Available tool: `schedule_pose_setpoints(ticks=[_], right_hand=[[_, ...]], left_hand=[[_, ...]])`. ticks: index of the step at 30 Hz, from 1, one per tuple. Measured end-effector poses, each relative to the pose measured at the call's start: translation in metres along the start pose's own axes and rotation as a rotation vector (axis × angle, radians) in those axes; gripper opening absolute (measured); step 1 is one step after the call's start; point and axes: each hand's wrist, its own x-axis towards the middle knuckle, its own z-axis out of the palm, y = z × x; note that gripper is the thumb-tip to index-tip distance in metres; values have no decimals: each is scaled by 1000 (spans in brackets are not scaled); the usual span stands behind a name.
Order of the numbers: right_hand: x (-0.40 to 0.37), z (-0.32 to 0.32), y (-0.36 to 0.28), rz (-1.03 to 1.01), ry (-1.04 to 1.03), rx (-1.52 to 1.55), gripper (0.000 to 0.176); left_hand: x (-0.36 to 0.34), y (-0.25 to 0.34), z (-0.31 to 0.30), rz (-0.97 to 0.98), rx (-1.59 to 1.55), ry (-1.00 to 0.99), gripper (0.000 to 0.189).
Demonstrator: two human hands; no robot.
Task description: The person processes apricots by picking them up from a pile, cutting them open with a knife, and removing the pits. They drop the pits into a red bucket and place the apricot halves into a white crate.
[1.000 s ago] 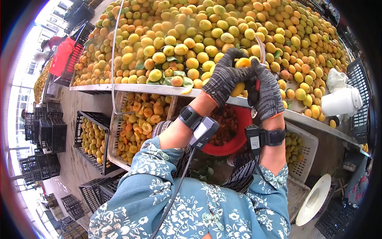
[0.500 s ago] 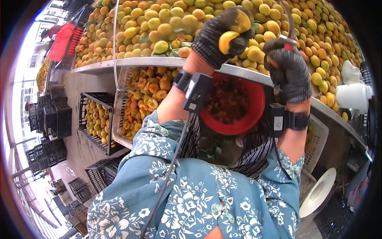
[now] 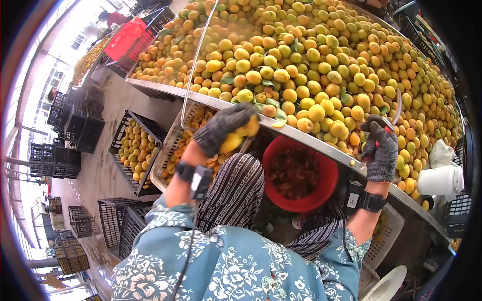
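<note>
Left hand closed around yellow fruit, near left, over the tray. Right hand grips a knife, right of the red bucket.

A fruit-processing yard: a long metal tabletop heaped with apricots, black plastic crates stacked on the concrete floor, a tray of halved fruit.

Bright, even daylight, strongest at the left, blown out to white there. Soft shade beneath the desk, deeper around the red bucket. Pale haze across the top of the fruit heap. Sharp in the middle, slightly smeared outward. Heavily fisheye-bent, ringed by a dark border with purple fringing.
</note>
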Motion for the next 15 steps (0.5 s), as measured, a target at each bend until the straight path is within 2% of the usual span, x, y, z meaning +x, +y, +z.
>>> schedule_pose_setpoints(ticks=[1, 3, 4, 6, 7, 9, 11, 13, 14, 15], right_hand=[[4, -9, 1, -4, 1, -3, 21], [11, -21, 11, 70, 172, 140, 21], [13, -19, 14, 44, 255, 195, 20], [15, -15, 12, 28, 263, 184, 20], [14, -13, 12, 21, 266, 173, 21], [12, -6, 11, 5, 282, 147, 22], [8, -3, 9, 22, 221, 92, 23], [9, -2, 14, -9, 288, 80, 25], [7, -3, 12, 5, 297, 52, 23], [6, -4, 12, 20, 305, 24, 22]], left_hand=[[-17, 0, 4, 8, 70, 141, 35], [-22, -38, -53, 136, 1034, 281, 34], [-24, -36, -49, 139, 1033, 279, 34], [-32, -25, -36, 152, 579, 469, 33], [-28, -17, -27, 150, 576, 464, 33], [-4, 1, 3, 372, 433, 362, 29], [37, 4, 25, 508, 548, 294, 23], [76, 4, 55, 581, 609, 233, 26], [97, 2, 64, 686, 837, 245, 33], [106, 11, 81, 602, 1124, 241, 40]])
